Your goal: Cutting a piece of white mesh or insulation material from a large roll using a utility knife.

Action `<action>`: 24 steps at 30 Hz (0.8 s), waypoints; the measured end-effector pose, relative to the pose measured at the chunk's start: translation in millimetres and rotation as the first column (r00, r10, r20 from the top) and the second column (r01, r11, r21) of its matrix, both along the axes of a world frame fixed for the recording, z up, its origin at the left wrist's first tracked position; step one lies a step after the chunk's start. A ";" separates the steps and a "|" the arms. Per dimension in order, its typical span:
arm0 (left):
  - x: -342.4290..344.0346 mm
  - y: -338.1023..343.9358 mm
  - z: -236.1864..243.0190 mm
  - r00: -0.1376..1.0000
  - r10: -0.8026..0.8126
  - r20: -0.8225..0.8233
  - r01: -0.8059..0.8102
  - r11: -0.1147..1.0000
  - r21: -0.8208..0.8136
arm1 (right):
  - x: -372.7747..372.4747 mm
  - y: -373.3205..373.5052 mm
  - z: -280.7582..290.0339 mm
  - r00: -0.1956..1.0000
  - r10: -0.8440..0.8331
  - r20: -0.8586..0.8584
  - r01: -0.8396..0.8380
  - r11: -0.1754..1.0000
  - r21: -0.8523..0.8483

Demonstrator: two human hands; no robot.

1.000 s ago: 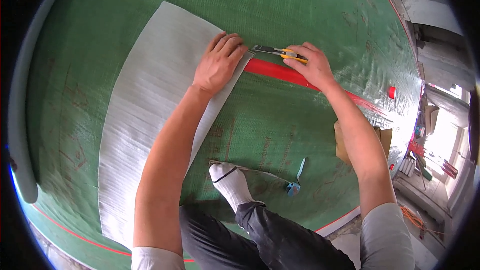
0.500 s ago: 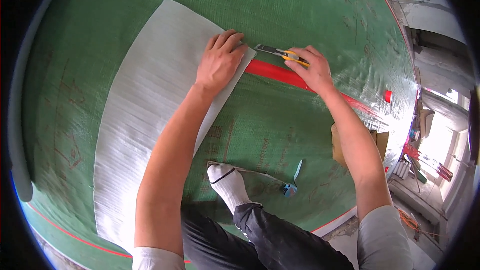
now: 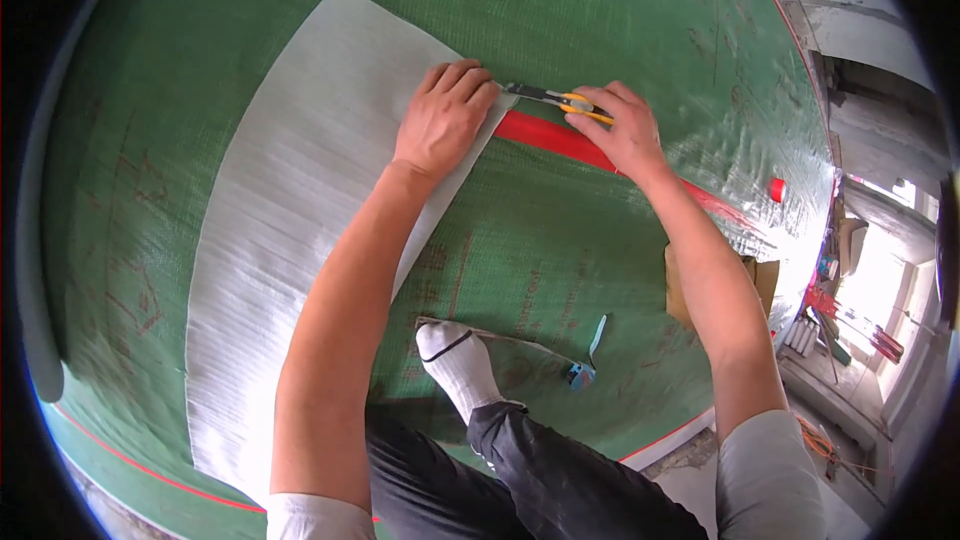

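Two hands at the far end of the white strip on the green sheet: left hand pressed flat on the strip's corner, right hand closed round a yellow knife. Knife axis runs left–right, tip toward the left fingertips and nearly touching the strip's edge; red bar lies just under it, running right. Blade tip too small to resolve; bar partly hidden by the right hand.

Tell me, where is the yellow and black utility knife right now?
In the head view, the yellow and black utility knife is gripped in the right hand, upper centre, its tip beside the left hand above the red strip.
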State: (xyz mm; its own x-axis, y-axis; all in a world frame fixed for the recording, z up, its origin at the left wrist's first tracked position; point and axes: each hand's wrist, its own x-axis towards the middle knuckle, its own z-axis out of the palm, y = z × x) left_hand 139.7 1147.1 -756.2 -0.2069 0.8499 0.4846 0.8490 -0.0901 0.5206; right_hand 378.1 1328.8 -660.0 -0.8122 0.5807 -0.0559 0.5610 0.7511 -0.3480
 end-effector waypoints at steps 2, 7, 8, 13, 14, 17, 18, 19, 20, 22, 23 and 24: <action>-0.1 0.5 0.0 1.000 0.005 -0.002 -0.005 1.000 0.006 | -0.4 0.9 -2.5 1.000 0.018 0.009 -0.019 1.000 0.022; 1.0 -1.9 2.5 0.999 0.011 -0.046 -0.010 1.000 0.015 | -1.7 -1.0 -2.9 0.999 -0.050 -0.016 0.050 0.999 0.002; 0.4 -2.3 2.9 0.999 0.012 -0.045 -0.012 1.000 0.014 | -1.5 -2.2 -2.8 0.999 -0.049 -0.016 0.049 0.999 0.001; 0.2 -2.5 4.8 0.998 0.010 -0.060 -0.009 1.000 0.021 | 3.3 -4.3 -0.4 0.998 -0.059 0.013 0.059 0.998 0.016; 0.0 -2.7 4.0 0.998 0.010 -0.061 -0.009 1.000 0.019 | 3.7 -4.7 0.6 0.998 -0.060 0.012 0.059 0.998 0.015; 0.6 -0.8 3.0 0.998 0.021 -0.055 -0.019 0.999 0.028 | 4.5 -4.5 5.5 0.998 0.027 0.063 -0.032 0.996 0.085; 0.2 -0.5 2.8 0.999 0.014 -0.050 -0.012 0.999 0.043 | 3.4 -4.3 6.2 0.996 0.030 0.081 -0.035 0.997 0.065; 0.3 -1.3 2.9 0.999 0.007 -0.044 -0.004 0.999 0.054 | 2.5 -5.0 7.4 0.994 0.032 0.101 -0.037 0.998 0.043; -0.1 -1.7 2.9 0.999 0.005 -0.041 -0.003 0.999 0.052 | 1.3 -3.9 9.7 0.994 0.031 0.103 -0.035 0.999 0.040; -1.3 -1.7 2.5 1.000 -0.004 -0.030 0.005 0.999 0.040 | -3.0 3.0 15.0 0.981 0.123 0.148 -0.130 0.991 0.035; -1.4 -1.4 2.4 1.000 -0.005 -0.029 0.006 0.999 0.037 | -4.8 8.1 17.2 0.981 0.123 0.149 -0.129 0.991 0.033; -1.2 -1.0 2.3 1.000 -0.007 -0.026 0.008 0.999 0.050 | -7.1 13.9 19.8 0.974 0.155 0.164 -0.158 0.987 0.005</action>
State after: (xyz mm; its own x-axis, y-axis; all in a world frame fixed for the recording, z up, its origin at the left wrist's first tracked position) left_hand 138.5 1146.1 -753.9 -0.1875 0.8262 0.5313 0.8614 -0.1217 0.4932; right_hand 371.0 1342.6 -640.3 -0.8742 0.4488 -0.1851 0.4835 0.8396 -0.2476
